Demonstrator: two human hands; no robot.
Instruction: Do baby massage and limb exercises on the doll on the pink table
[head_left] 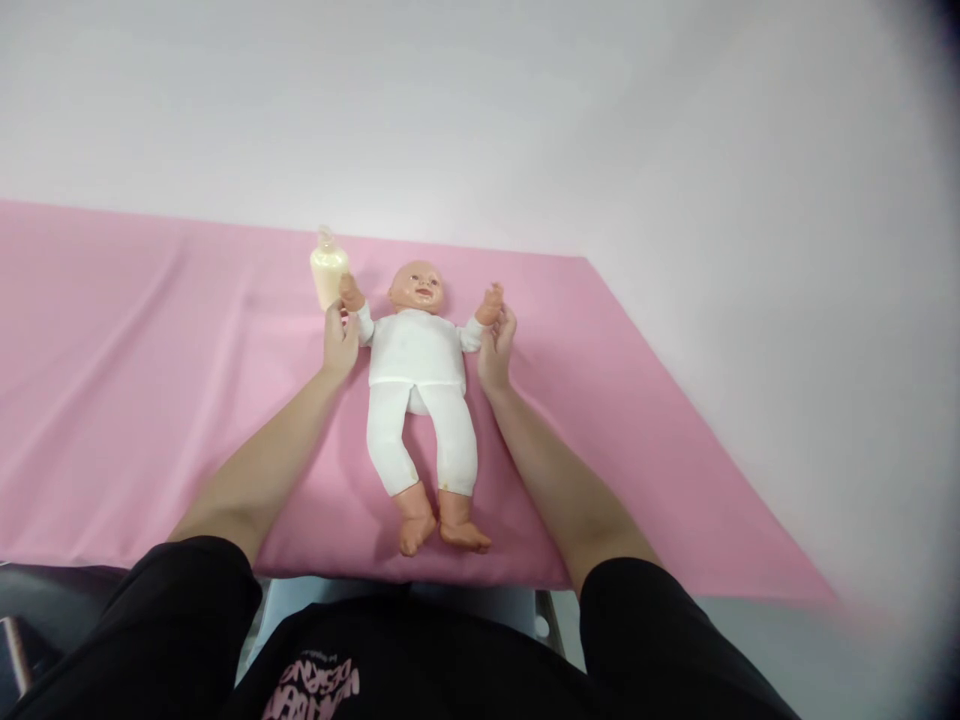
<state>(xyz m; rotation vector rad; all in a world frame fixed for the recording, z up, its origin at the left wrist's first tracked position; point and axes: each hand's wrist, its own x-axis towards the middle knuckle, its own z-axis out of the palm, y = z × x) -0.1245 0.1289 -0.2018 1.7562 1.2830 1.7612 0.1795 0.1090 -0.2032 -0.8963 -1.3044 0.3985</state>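
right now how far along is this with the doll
Done: the doll lies on its back on the pink cloth, dressed in white. In hand: the left hand and right hand each hold one of its arms near the wrist. Left: the bottle stands untouched beside the doll's head.

Doll (pixel 416 370) in white, face up on pink sheet (pixel 135 380). Left hand (pixel 340 343) grips one wrist of the doll, right hand (pixel 496 350) the other. Bottle (pixel 328 268) stands just beside the left hand.
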